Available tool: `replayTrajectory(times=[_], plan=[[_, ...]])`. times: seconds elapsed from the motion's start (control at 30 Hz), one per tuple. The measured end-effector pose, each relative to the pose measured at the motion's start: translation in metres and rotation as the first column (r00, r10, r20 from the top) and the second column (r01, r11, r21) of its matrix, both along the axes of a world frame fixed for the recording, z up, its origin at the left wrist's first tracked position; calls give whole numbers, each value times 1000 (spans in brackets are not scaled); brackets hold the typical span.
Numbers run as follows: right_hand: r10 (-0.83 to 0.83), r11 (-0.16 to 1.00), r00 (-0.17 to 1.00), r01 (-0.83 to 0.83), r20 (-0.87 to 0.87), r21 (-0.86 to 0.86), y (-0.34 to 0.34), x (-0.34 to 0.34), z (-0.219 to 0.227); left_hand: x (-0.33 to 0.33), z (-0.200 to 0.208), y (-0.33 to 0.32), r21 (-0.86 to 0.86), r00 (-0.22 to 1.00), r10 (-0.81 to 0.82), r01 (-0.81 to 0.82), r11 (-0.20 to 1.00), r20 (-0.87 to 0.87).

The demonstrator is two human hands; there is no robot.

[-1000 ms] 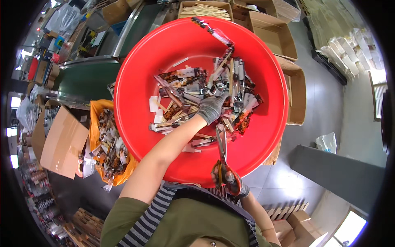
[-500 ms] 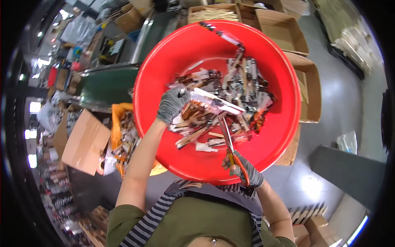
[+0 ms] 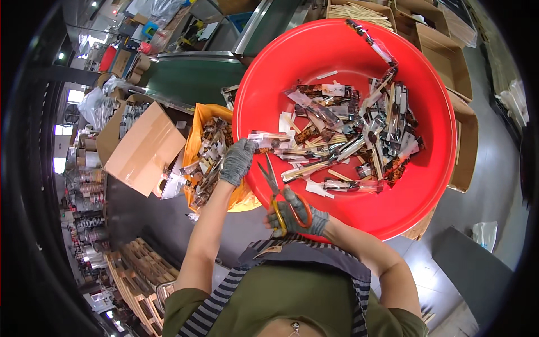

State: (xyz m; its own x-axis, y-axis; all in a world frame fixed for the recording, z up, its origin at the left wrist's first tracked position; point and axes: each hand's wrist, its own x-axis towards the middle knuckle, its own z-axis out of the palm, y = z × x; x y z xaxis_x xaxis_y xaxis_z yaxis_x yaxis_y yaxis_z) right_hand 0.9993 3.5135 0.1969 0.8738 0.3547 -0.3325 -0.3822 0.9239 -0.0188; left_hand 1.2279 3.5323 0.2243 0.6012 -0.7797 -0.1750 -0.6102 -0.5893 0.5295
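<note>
My left hand [image 3: 238,162], in a grey knit glove, is closed on the end of a clear plastic packet [image 3: 270,138] with pale sticks inside. It is over the left rim of a large red basin [image 3: 255,106]. My right hand [image 3: 307,213], gloved with bare fingertips, grips scissors [image 3: 276,196] with orange and yellow handles. Their blades are spread and point up toward the packet, apart from it. A heap of similar dark-printed packets [image 3: 323,118], with loose wooden sticks and white paper pieces, lies in the basin. One strip of joined packets [image 3: 368,39] hangs over its far rim.
Left of the basin stands a yellow bag [image 3: 197,132] full of packets and wrapper scraps. Beside it is a cardboard box [image 3: 147,147] with its flap out. A green conveyor belt [image 3: 193,81] runs behind. Open cartons [image 3: 443,59] line the far right; one box [image 3: 359,16] holds wooden sticks.
My left hand has drawn the packet left, from above the heap to the basin's rim. The scissors have come away from the packet, their blades now spread. The whole view has shifted too.
</note>
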Motion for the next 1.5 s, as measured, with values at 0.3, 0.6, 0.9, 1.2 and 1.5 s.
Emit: replayTrajectory(times=[0.3,0.6,0.9,1.2,1.5], plan=[[-160,937,983,122,-91,-328,13,56,-1,-19,-14,48,-368,986,-133,86,926,-105],[-197,936,971,146,-133,-320,27,46,-7,-23,-23,56,-441,927,-59,-120,890,-372],[-187,640,981,89,-42,-763,3,22,18,-39,24,38,-117,679,104,-272,955,-727],[-376,899,922,339,-91,-278,17,3,-20,-48,4,25,-337,863,54,-253,907,-503],[-274,925,961,259,-17,-278,-3,-15,-11,-48,28,19,-207,709,177,-420,883,-683]])
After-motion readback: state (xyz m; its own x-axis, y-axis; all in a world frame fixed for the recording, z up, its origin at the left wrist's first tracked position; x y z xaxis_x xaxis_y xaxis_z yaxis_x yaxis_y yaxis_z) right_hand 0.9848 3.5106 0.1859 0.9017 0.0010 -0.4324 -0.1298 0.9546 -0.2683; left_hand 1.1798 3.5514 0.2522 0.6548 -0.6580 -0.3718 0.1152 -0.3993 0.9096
